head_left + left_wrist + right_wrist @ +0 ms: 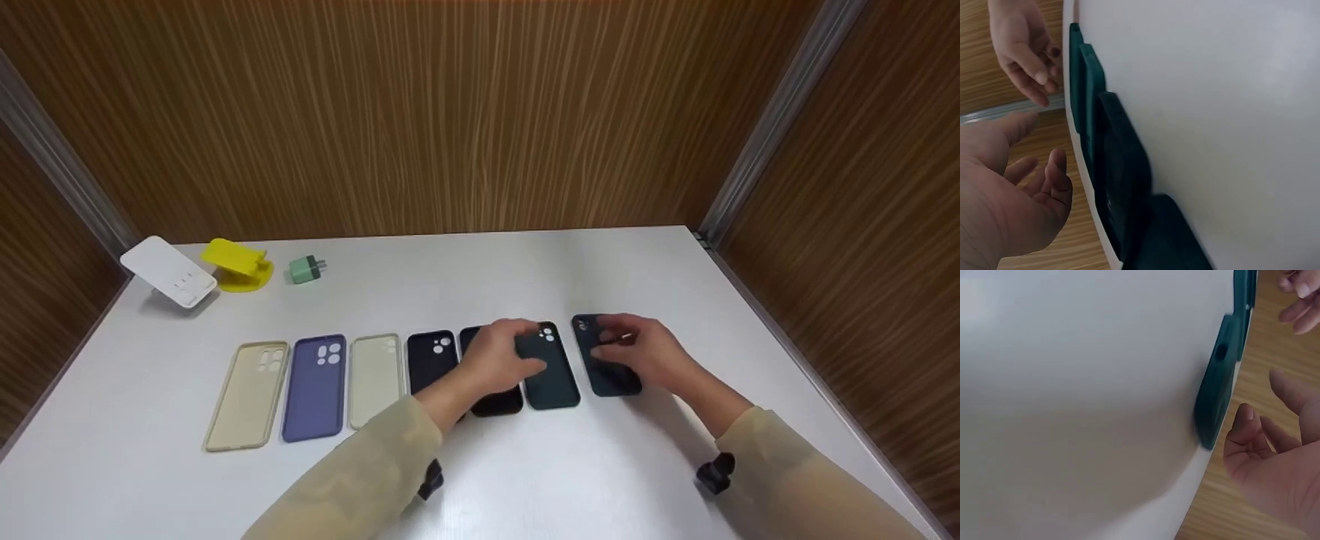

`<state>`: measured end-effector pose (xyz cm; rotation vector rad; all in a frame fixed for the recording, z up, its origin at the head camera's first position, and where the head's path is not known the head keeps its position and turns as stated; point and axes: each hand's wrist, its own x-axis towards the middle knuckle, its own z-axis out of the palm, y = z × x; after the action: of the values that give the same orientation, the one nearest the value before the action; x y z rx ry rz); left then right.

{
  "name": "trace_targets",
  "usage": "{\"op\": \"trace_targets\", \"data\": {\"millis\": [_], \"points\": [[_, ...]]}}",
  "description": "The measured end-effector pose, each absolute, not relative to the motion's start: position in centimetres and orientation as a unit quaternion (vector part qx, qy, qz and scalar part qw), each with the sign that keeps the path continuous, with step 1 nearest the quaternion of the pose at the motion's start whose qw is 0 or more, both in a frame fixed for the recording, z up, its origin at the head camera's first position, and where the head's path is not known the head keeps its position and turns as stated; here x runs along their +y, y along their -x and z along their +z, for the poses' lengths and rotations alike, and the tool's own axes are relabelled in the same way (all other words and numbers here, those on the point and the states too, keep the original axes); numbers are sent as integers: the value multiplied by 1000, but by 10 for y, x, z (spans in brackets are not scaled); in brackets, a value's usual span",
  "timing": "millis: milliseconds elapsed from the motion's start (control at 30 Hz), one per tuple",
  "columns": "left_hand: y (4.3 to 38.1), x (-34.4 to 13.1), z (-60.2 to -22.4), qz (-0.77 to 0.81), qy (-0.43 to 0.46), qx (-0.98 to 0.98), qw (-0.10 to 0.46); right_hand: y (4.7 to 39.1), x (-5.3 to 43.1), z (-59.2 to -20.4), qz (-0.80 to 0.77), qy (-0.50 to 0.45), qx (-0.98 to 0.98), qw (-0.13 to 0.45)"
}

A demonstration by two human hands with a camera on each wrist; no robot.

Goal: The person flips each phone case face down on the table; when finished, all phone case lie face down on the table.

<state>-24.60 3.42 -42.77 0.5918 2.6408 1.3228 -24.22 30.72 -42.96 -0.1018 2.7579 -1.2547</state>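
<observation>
Several phone cases lie in a row on the white table. Over the right end, my right hand (646, 351) hovers with bent fingers and nothing in its grasp, above a dark phone case (616, 381). That rightmost case (1216, 396) looks teal in the right wrist view, apart from the fingertips. My left hand (496, 358) is raised over a black phone case (501, 406), thumb and fingers spread beside a dark green phone case (553, 379). It holds nothing and partly covers the black one. A navy phone case (430, 367) lies just left of it.
Farther left in the row are a cream phone case (376, 384), a purple one (313, 394) and a beige one (246, 401). At the back left stand a white stand (169, 270), a yellow stand (238, 262) and a green charger plug (304, 270). Wood-grain panels (420, 112) enclose the table.
</observation>
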Motion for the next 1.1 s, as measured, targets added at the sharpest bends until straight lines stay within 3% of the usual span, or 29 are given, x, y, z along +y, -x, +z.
{"op": "trace_targets", "data": {"millis": [400,1100], "points": [[235,15,-444,351,-240,903,57,239,278,-435,-417,74,903,70],[234,19,-452,303,-263,914,52,239,271,-440,-367,112,921,64]]}}
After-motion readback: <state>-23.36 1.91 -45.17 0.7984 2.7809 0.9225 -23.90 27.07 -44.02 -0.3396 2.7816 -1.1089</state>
